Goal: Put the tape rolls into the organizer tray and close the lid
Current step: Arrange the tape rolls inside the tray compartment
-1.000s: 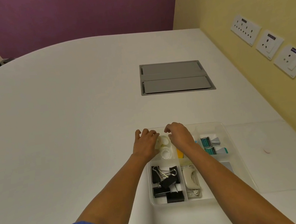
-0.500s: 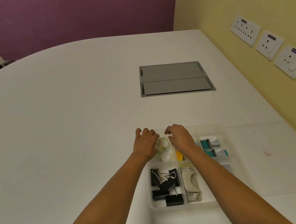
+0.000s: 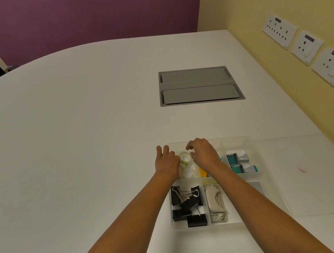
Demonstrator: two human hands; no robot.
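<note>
White table (image 3: 77,139): both hands' fingers (image 3: 188,146) curl loosely around an upright tape roll (image 3: 185,158).

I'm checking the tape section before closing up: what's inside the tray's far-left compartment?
Two clear tape rolls with white cores lie in the organizer tray. The left hand covers the compartment's left part.

An office meeting room: a white conference table (image 3: 77,139) with a grey cable hatch (image 3: 199,85), wall sockets (image 3: 306,48), and a tray (image 3: 264,176) of stationery.
</note>
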